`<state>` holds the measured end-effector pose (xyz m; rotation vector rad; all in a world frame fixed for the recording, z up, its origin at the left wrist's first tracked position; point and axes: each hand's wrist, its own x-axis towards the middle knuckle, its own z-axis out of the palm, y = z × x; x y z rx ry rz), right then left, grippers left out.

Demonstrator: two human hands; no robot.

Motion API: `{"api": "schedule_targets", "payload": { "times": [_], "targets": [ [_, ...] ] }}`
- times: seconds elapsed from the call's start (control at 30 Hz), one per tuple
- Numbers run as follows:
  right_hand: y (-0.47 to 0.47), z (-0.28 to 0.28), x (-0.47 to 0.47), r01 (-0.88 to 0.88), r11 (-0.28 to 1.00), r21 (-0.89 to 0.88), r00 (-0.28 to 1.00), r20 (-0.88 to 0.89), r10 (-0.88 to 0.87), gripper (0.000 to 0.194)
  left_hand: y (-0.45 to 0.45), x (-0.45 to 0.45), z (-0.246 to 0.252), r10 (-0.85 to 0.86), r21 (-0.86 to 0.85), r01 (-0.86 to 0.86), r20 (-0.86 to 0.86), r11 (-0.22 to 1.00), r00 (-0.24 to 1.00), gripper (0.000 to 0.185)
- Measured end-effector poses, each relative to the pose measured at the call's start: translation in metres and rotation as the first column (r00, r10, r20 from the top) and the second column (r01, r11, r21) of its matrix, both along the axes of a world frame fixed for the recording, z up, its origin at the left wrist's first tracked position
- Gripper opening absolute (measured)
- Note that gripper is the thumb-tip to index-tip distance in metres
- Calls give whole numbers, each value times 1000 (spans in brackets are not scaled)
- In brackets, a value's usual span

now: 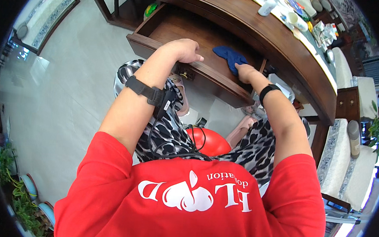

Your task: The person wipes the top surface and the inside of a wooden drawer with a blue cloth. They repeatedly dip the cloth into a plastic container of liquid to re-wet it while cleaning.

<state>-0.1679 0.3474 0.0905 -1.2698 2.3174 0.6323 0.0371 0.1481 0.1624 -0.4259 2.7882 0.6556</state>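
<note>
A dark wooden drawer (188,27) is pulled out of a wooden table (209,5) in front of me. In the drawer's right part, my right hand (246,73) grips a blue cloth (229,55), which lies bunched against the drawer bottom. My left hand (187,51) is at the drawer's front panel (211,75), its wrist over the top edge. Thumb and forefinger are apart there, with nothing seen between them; the other fingers are hidden. A small brass-coloured pull (184,74) shows on the front panel.
On the tabletop at right are a white bottle (267,6), a cream cup (297,21) and a crumpled foil packet (324,35). A glossy red rounded object (211,142) and black cables (174,156) are between my legs. A green-and-white ball (150,10) sits behind the drawer's left side.
</note>
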Motion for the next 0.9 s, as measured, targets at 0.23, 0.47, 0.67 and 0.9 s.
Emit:
{"api": "schedule_targets", "payload": {
  "times": [0.23,0.47,0.67,0.9],
  "targets": [
    [-9,11,-1,192,977,-94,877,464,-128,43,16,1,5,-53,-125,59,46,990,998,61],
    [-28,14,-55,-397,843,-362,906,-303,297,27,35,-16,58,-135,-116,133,-16,984,991,61],
    [-14,-2,-66,46,999,10,977,-207,-43,36,21,-20,67,-152,-281,241,304,929,941,60],
    [-4,28,7,-246,960,136,969,18,246,19,-7,-23,85,-69,30,78,-222,997,973,54]
  ]
}}
